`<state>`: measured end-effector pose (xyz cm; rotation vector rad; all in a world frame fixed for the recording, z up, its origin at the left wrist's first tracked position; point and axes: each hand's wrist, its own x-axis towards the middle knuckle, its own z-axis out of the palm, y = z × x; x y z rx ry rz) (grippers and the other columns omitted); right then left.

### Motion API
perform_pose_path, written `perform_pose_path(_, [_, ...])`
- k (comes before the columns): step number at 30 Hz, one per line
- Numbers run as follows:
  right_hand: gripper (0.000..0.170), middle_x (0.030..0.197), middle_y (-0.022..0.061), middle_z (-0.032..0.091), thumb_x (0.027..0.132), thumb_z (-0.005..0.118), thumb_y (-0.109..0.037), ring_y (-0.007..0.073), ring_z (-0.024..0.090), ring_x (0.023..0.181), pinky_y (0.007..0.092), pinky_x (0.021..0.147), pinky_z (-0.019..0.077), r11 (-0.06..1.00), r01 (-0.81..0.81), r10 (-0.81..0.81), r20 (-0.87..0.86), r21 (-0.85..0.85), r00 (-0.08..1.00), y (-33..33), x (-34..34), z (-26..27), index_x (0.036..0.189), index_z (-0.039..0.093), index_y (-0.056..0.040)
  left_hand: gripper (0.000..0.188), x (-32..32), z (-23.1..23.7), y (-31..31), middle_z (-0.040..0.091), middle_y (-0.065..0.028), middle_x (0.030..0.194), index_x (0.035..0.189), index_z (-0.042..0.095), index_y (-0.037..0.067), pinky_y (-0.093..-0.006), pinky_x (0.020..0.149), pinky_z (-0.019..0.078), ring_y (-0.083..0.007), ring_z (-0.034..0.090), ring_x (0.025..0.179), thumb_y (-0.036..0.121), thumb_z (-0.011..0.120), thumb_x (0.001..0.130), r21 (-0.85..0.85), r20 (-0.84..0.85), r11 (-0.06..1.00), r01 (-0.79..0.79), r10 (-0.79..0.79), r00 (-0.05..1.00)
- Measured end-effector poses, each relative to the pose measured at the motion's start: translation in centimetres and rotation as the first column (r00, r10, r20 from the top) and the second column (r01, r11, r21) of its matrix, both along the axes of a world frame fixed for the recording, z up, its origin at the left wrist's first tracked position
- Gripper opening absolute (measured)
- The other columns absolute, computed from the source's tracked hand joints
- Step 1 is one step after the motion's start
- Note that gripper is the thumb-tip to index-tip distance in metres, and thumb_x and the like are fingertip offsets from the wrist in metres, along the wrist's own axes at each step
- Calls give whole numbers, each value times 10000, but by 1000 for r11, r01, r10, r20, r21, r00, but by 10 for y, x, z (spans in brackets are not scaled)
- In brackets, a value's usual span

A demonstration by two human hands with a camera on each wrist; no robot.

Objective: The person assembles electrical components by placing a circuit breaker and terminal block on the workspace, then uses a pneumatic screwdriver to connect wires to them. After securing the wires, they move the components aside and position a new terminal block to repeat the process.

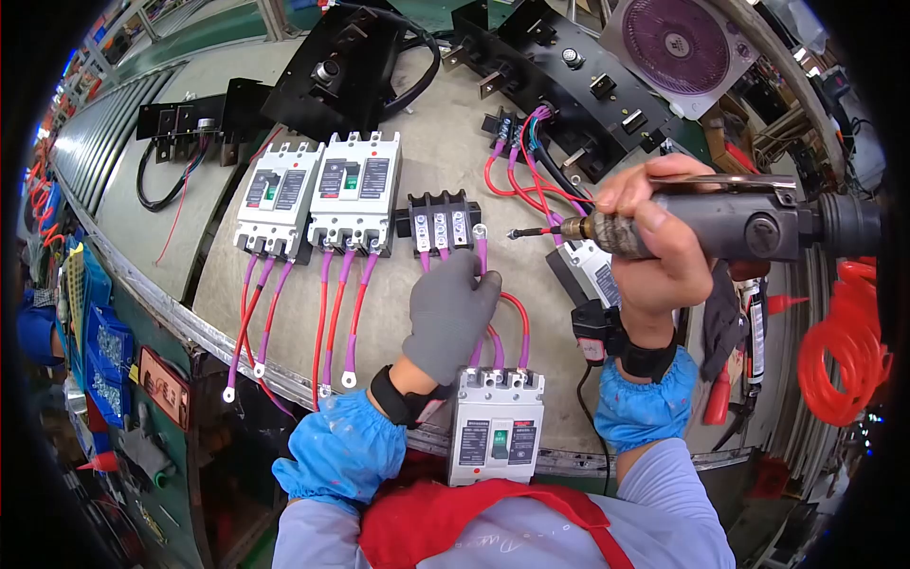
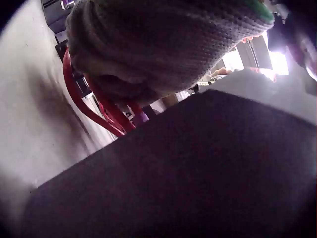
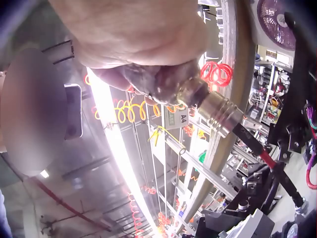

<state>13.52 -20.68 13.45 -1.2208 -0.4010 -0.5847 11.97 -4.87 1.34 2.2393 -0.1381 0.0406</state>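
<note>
My gloved left hand (image 1: 449, 311) pinches a red cable with a purple sleeve (image 1: 482, 251), its ring lug (image 1: 481, 231) standing up beyond the fingers. Just past the fingertips is a black terminal block (image 1: 442, 211) with screws in its slots. In the left wrist view the grey glove (image 2: 148, 44) bends over red cables (image 2: 81, 101). My bare right hand (image 1: 659, 251) grips an air screwdriver (image 1: 725, 220). Its bit (image 1: 540, 230) points left toward the lug, with a small screw (image 3: 300, 207) at the tip. A white circuit breaker (image 1: 495, 431), wired to the cables, lies nearest my body.
Two more breakers (image 1: 354, 185) with loose lugged cables stand left. Black metal panels (image 1: 346, 71) lie at the back. Another breaker (image 1: 592, 270) sits partly behind my right hand. A fan (image 1: 675, 45) is at back right; a red coiled hose (image 1: 834, 356) hangs right.
</note>
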Motion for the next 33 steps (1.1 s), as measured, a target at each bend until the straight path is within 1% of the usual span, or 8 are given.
perform_pose_path(8, [328, 728, 80, 549, 766, 580, -16, 179, 552, 699, 372, 743, 489, 986, -167, 167, 16, -13, 986, 23, 16, -20, 1076, 495, 47, 261, 0, -3, 0, 636, -150, 687, 857, 611, 13, -400, 591, 500, -318, 642, 630, 248, 681, 766, -40, -69, 995, -93, 90, 994])
perform_pose_path(11, [379, 709, 131, 532, 706, 537, -84, 256, 559, 700, 396, 718, 496, 991, -79, 75, -47, -106, 996, 30, 18, -20, 1051, 475, 59, 209, 0, -6, 0, 608, -143, 676, 832, 563, 50, -444, 577, 475, -337, 623, 638, 238, 647, 792, -40, -36, 995, -87, 85, 996])
perform_pose_path(14, [385, 711, 130, 539, 705, 538, -85, 260, 568, 711, 403, 728, 500, 985, -81, 71, -73, -153, 995, 31, 20, -19, 1056, 475, 61, 195, 0, -7, 0, 598, -141, 685, 821, 557, 53, -446, 571, 468, -340, 613, 634, 228, 638, 790, -45, -52, 995, -88, 86, 995])
perform_pose_path(17, [306, 740, 77, 557, 780, 569, 7, 143, 544, 689, 349, 715, 496, 979, -176, 176, -11, -106, 984, 32, 23, -23, 1074, 487, 29, 172, -1, -10, 0, 590, -141, 694, 811, 545, 55, -452, 560, 458, -343, 604, 625, 206, 624, 786, -24, -2, 995, -94, 94, 996])
perform_pose_path(20, [347, 719, 113, 540, 738, 544, -28, 236, 569, 717, 395, 731, 494, 978, -144, 128, -112, -153, 985, 41, 20, -20, 1067, 482, 61, 176, -4, -6, 1, 573, -155, 645, 802, 547, 41, -433, 553, 452, -348, 594, 607, 191, 634, 771, 67, 71, 988, -137, 132, 989])
perform_pose_path(23, [326, 721, 102, 538, 747, 556, -6, 222, 565, 714, 383, 723, 485, 969, -212, 198, -118, -129, 973, 45, 28, -28, 1062, 493, 52, 146, -6, -10, 5, 545, -156, 631, 773, 531, 51, -445, 538, 430, -355, 569, 590, 169, 617, 764, 51, 146, 984, -170, 162, 976])
perform_pose_path(27, [316, 720, 92, 538, 745, 575, -21, 206, 555, 689, 371, 716, 479, 967, -201, 168, -207, -153, 964, 50, 32, -31, 1046, 504, 44, 132, -6, -10, 8, 543, -153, 634, 752, 530, 52, -447, 533, 425, -354, 562, 580, 157, 608, 756, 101, 153, 978, -185, 168, 974])
perform_pose_path(33, [300, 705, 78, 533, 746, 583, -32, 193, 554, 678, 362, 710, 483, 971, -165, 130, -195, -174, 972, 54, 37, -36, 1029, 512, 39, 123, -6, -10, 8, 539, -152, 645, 737, 526, 54, -443, 527, 422, -353, 561, 586, 148, 603, 755, 99, 149, 978, -182, 166, 975])
